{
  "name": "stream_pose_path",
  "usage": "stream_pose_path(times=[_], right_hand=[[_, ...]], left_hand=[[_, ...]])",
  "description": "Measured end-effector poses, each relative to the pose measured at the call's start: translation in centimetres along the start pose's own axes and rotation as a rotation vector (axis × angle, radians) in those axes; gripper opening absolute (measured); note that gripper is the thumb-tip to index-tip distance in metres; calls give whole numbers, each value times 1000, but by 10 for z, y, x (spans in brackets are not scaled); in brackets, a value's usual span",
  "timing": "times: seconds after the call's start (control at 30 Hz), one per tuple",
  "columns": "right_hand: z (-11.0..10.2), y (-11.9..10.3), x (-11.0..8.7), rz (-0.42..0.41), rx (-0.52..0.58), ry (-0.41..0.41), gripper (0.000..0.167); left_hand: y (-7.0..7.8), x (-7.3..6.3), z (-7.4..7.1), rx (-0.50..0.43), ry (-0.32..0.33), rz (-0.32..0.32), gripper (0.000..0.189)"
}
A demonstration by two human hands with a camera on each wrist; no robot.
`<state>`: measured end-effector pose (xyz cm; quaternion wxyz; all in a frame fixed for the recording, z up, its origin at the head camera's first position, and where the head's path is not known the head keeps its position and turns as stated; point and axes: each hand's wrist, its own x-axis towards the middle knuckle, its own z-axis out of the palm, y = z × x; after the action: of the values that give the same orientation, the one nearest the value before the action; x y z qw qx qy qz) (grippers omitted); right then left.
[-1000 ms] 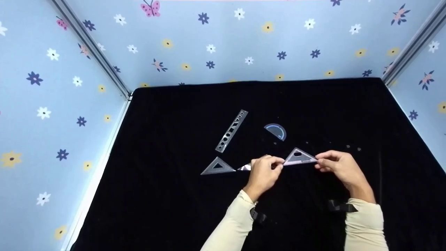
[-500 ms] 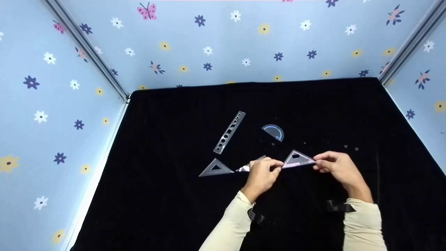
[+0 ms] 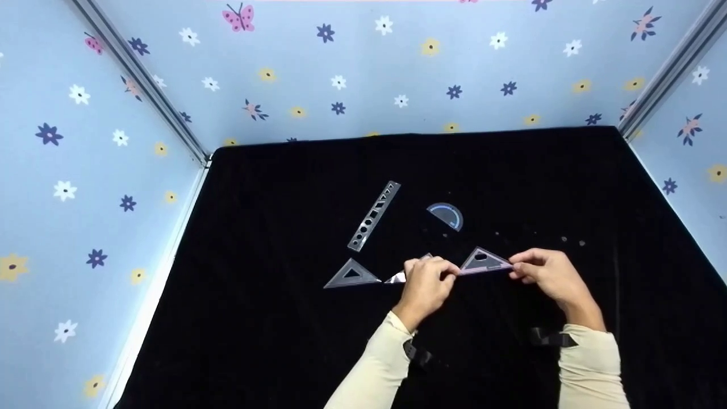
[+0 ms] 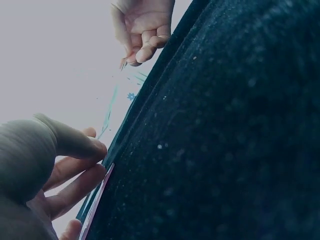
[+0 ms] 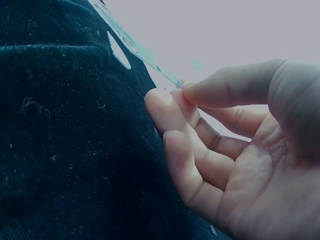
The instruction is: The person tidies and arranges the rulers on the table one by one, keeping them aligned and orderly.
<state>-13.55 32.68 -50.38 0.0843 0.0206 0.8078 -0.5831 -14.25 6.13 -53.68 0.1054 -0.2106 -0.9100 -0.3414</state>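
A clear set square with a pinkish edge [image 3: 474, 269] spans the gap between both hands. My left hand [image 3: 427, 284] pinches its left corner between thumb and fingers, and my right hand [image 3: 548, 278] pinches the right corner. In the right wrist view the set square [image 5: 142, 52] appears edge-on, tilted above the black cloth. Beneath my left hand lies a second set square [image 3: 396, 278], mostly covered by the fingers. A third set square [image 3: 341, 279], with a triangular cut-out, rests on the cloth to the left, its tip close to the second one.
Behind the left set square a clear stencil ruler [image 3: 371, 220] lies slanted. A small protractor [image 3: 446, 216] with a blue arc rests behind the hands. Black cloth [image 3: 272, 216] covers the table, and flowered blue panels [image 3: 363, 62] stand around its back and sides.
The held set square has come down slightly, its right corner moving a little toward me and left with my right hand. The head view has shifted slightly; the things on the cloth stay put.
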Motion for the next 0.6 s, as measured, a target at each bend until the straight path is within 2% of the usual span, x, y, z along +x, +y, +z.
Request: stream_pose_path(times=[0.6], right_hand=[[0,-1,0,1,-57,17,23]], left_hand=[[2,3,2,127,10,52,13]])
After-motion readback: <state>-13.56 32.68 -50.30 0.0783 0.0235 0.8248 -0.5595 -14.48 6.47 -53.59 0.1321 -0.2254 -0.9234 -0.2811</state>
